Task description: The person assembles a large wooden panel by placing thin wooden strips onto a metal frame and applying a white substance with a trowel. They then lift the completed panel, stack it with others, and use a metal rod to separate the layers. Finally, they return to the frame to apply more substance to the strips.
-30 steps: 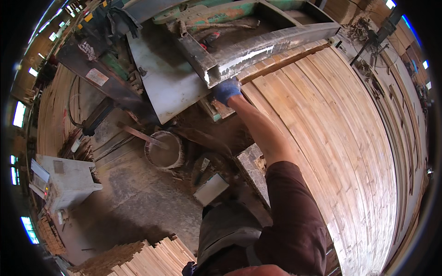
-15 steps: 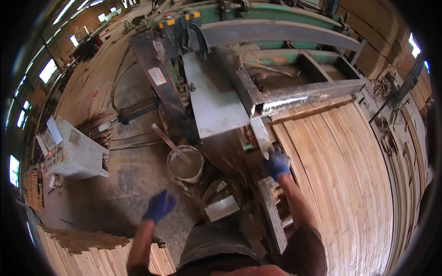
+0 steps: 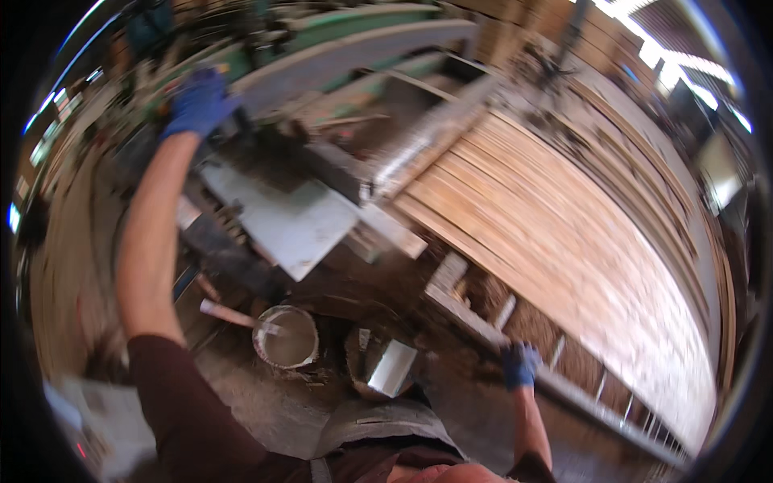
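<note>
My left hand (image 3: 200, 103), in a blue glove, is stretched out to the far left. It is at the box with yellow parts on the green machine, covering most of it; motion blur hides how its fingers lie. My right hand (image 3: 521, 364), also blue-gloved, is low on the right. Its fingers curl over the metal rail (image 3: 475, 324) that runs along the near side of the wooden boards (image 3: 555, 249). At the machine's corner a short pale board (image 3: 394, 229) sticks out beside a white sheet-metal plate (image 3: 310, 233).
A bucket (image 3: 287, 336) of greyish stuff with a stick in it stands on the floor before me. Beside it is a round stand (image 3: 362, 378) bearing a white rectangular block (image 3: 392, 368). The machine's heavy metal frame (image 3: 362, 173) spans the far side. Long strips lie at the right.
My left hand has risen from above the floor to the machine's box. My right hand has left the short pale board and moved back to the rail. The view has turned and tilted.
</note>
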Available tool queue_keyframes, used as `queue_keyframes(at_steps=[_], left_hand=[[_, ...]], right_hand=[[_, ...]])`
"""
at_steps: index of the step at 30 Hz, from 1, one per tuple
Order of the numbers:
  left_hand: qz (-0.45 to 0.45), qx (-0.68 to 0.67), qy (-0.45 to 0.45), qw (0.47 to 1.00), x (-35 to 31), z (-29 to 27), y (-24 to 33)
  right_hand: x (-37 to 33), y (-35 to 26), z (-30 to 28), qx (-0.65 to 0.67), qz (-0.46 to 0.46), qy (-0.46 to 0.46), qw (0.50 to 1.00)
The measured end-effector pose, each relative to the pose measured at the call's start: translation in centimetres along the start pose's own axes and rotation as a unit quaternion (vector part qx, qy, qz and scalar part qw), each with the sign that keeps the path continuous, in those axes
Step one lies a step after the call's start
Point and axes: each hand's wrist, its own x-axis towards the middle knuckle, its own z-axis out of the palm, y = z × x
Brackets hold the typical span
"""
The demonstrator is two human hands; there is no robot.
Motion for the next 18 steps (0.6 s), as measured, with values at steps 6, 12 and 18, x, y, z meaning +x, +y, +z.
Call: queue_keyframes(at_steps=[6,12,18], left_hand=[[-0.042,-0.076,-0.096,0.992,1.9,-1.6,-2.3],[0.004,-0.148,-0.036,0.988,-3.1,-4.9,0.7],[0.196,-0.359,-0.049,0.911,-36.4,-6.0,11.7]], right_hand=[[0.7,-1.7,-2.2,0.016,0.043,-0.041,0.998],[3.6,1.8,-5.5,0.071,0.076,-0.012,0.994],[7.0,9.6,-4.5,-0.062,0.114,-0.056,0.99]])
